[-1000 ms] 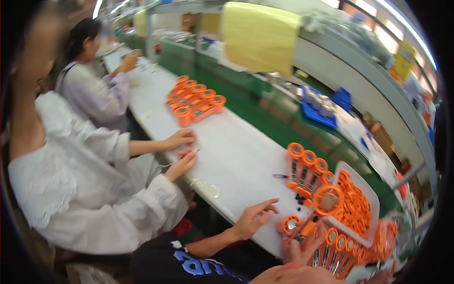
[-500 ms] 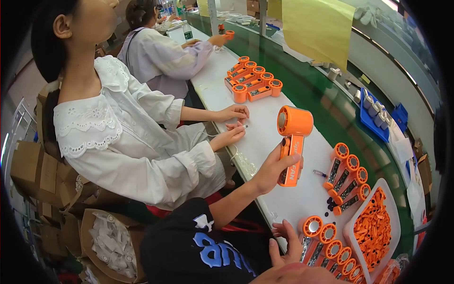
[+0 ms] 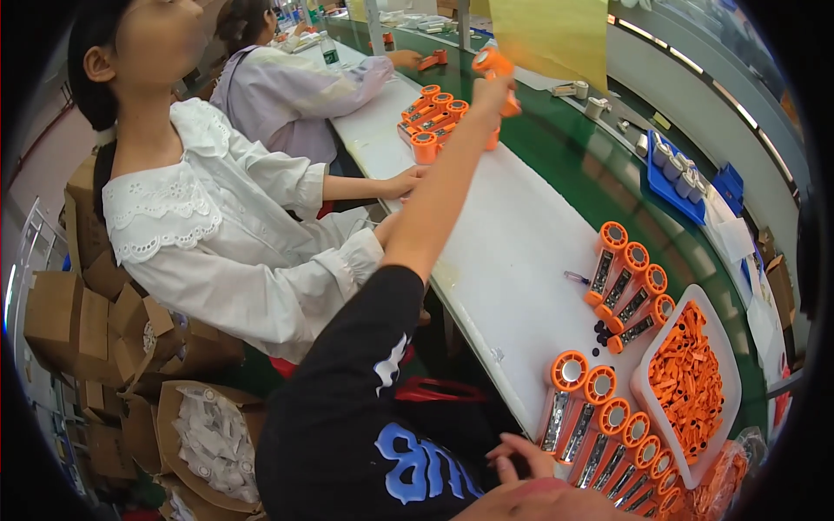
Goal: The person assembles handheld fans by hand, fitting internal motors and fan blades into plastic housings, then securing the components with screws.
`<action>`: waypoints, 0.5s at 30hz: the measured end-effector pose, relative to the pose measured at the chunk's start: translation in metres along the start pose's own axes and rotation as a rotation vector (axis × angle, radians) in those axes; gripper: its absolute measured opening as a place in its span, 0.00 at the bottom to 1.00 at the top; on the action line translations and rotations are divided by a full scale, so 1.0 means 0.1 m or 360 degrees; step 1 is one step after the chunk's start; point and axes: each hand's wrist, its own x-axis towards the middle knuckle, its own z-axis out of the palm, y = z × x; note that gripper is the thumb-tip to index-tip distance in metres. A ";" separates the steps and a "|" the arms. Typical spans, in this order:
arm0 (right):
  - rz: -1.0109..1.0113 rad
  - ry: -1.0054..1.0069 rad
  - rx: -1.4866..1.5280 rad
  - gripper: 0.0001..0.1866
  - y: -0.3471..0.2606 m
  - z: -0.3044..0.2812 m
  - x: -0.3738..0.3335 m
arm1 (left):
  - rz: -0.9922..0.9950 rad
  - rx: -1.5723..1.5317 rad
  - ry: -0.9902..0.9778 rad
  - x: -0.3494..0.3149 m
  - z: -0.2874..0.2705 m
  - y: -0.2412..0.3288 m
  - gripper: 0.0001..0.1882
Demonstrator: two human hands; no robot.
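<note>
My left arm, in a black sleeve, reaches far along the white table. My left hand is closed round an orange handheld fan, held up beyond a far cluster of similar fans. Motion blurs this fan a little. Low in the view, my right hand hangs by the table's near edge, fingers apart and nothing in it. Beside it lies a row of orange fans with open handles showing circuit boards. A second, shorter row of open fans lies farther off.
A white bin of small orange parts stands at the right. Small dark pieces lie between the rows. Left of me a person in a white blouse sits close under my arm. Beyond is a green belt and a blue tray.
My left hand has carried the orange fan away from me, up and over toward the far cluster. My right hand stays low by the table edge. The view has shifted slightly.
</note>
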 end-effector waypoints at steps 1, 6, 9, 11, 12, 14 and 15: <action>-0.0009 0.0008 0.0005 0.18 0.17 -0.01 0.00 | -0.0026 -0.0011 0.0043 0.32 -0.16 -0.10 0.11; 0.0354 -0.0443 0.0345 0.28 1.40 0.16 -0.28 | -0.0179 0.0104 0.0254 0.83 -0.34 -0.45 0.11; 0.0592 -0.0361 0.0179 0.27 0.96 0.18 0.00 | -0.0072 0.0159 0.0393 1.14 -0.85 -0.42 0.11; 0.1031 -0.0153 -0.0159 0.25 0.45 0.13 0.25 | -0.0041 0.0195 0.0397 1.27 -1.13 -0.36 0.12; 0.1031 -0.0161 -0.0170 0.25 0.46 0.12 0.26 | -0.0006 0.0234 0.0383 1.33 -1.23 -0.31 0.12; 0.0949 -0.0112 -0.0074 0.25 0.46 0.11 0.22 | 0.0015 0.0265 0.0384 1.44 -1.30 -0.28 0.13; 0.0916 -0.0084 -0.0026 0.25 0.49 0.12 0.22 | 0.0097 0.0267 0.0381 1.50 -1.26 -0.26 0.13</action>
